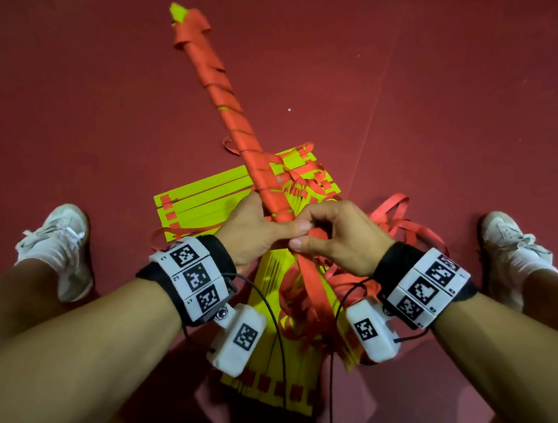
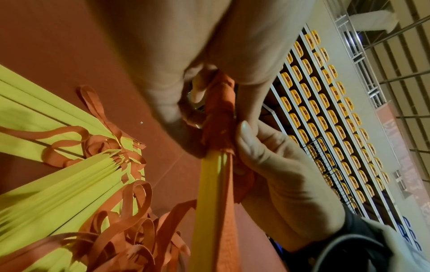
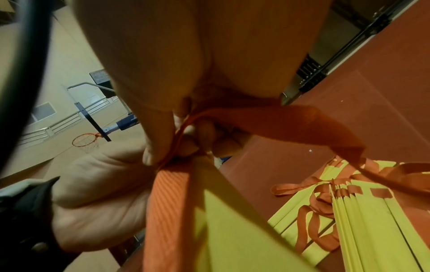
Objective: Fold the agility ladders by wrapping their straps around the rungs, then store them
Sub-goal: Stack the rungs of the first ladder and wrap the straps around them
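A long bundle of flat yellow rungs (image 1: 220, 90), spiralled in ribbed orange webbing strap (image 1: 306, 270), slants up from the red floor (image 1: 69, 95). The left hand (image 1: 255, 227) curls round its lower part; the right hand (image 1: 335, 236) pinches the strap just beside it. Beneath lie unwrapped ladders (image 1: 201, 202) in fanned yellow slats with tangled orange loops.

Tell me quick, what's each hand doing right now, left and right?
Left hand: closed around the wrapped ladder bundle, steadying it.
Right hand: pinching the red strap at the bundle's near end.
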A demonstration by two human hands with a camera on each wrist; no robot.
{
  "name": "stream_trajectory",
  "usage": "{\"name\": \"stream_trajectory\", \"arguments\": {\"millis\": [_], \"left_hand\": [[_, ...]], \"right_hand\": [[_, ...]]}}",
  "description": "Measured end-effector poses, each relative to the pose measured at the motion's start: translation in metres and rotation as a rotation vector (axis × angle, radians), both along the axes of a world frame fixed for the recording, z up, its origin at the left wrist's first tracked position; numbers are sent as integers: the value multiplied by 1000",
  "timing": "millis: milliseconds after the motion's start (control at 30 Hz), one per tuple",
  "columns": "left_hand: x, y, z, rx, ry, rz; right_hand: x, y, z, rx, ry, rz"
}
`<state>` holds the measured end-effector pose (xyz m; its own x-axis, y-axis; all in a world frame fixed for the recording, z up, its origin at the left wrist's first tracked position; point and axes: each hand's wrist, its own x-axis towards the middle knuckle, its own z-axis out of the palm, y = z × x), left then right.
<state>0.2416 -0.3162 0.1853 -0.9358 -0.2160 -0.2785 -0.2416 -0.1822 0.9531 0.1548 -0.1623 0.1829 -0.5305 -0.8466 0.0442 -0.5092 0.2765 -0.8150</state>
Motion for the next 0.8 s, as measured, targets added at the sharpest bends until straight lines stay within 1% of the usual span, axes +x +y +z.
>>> {"name": "stream_trajectory", "arguments": {"millis": [67,233,300,433,500,667,800], "left_hand": [[0,-2,0,49,28,-14],[-2,-9,2,58,46,14],[-3,-10,0,73,46,28],[-2,-10,0,67,80,21],[-2,-12,0,79,102,14],[-3,-16,0,55,117,12],[-3,-19,-4,32,108,35]], "right_hand": [[-1,-1,-2,0,-78,4],[-6,1,-2,-55,-254,20],[-9,1,-2,-63,-252,-7],[-14,3,-5,-39,-218,-137],[-17,4,-5,-39,-208,-158],[-21,7,-2,-59,-281,-94],[-22,8,1,95,-231,23]]}}
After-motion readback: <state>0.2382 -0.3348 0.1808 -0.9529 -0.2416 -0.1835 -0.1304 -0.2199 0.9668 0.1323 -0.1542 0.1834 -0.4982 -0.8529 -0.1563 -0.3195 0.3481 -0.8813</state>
